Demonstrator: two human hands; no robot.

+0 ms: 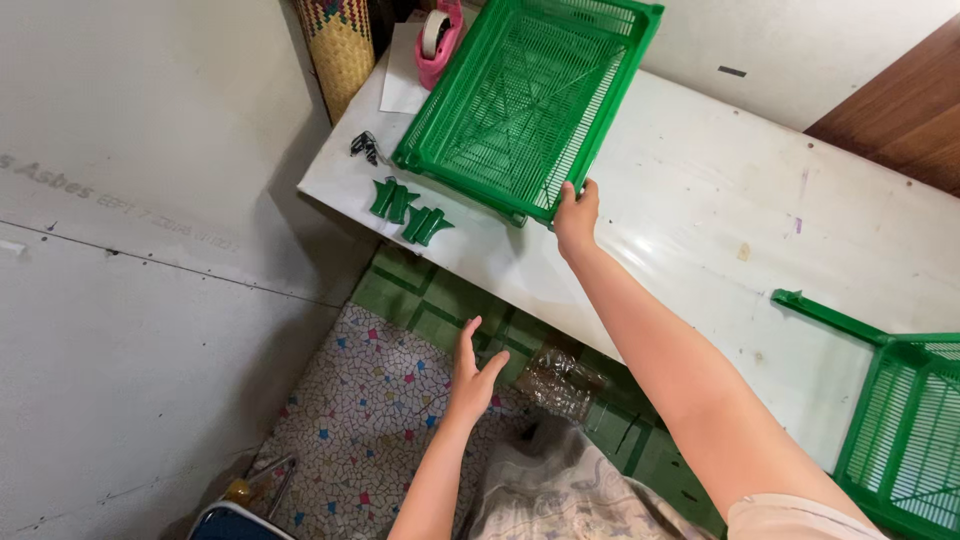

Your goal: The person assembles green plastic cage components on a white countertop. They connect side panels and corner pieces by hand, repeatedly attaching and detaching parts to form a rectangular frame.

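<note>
My right hand [577, 217] is stretched out over the white table [700, 200] and grips the near corner of a green slatted plastic tray [525, 100] that lies on the tabletop. My left hand [472, 375] hangs below the table's edge with fingers apart, holding nothing, above the mosaic floor. Several small green plastic pieces [410, 212] lie on the table just left of the tray, close to the table's corner. Beside them sit a few small black clips [364, 147].
A second green tray [905, 420] juts in at the right edge. A pink tape dispenser [437, 38] and a sheet of paper [400, 75] lie behind the first tray. A woven basket [338, 45] stands by the grey wall. A crumpled clear plastic bottle [560, 380] lies on the floor.
</note>
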